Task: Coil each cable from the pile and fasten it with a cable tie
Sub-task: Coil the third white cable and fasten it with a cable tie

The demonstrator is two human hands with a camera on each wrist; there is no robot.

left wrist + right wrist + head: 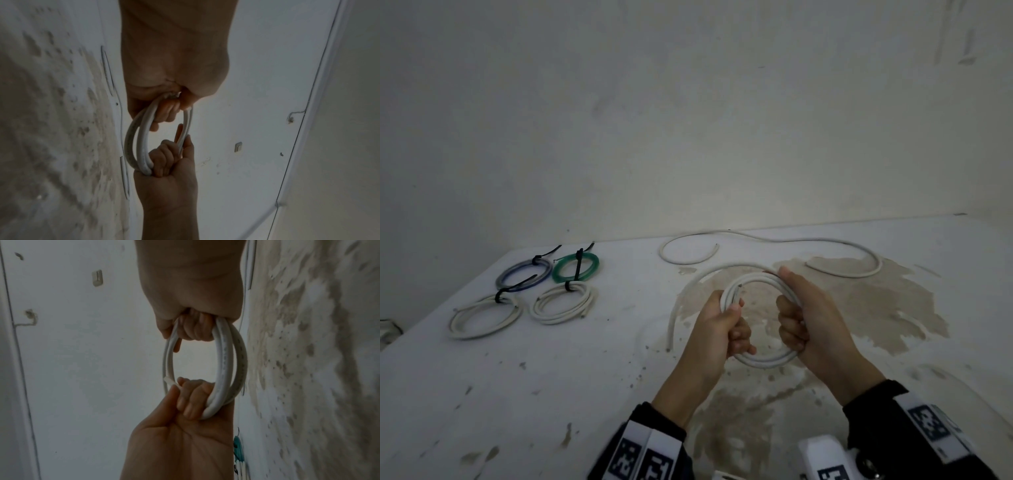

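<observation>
Now smooth round white cable coil (758, 361), both hands (717, 325) gripping

White cable coil (760, 361) held up in both hands, several loops round, while two loose white cables (774, 240) snake across the surface and four tied coils (524, 291) lie flat far left.

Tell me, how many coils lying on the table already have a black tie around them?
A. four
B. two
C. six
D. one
A: at the left of the table lie four tied coils, the blue-grey coil, the green coil and two white coils, while both hands grip a fifth white coil that shows no tie.
</observation>
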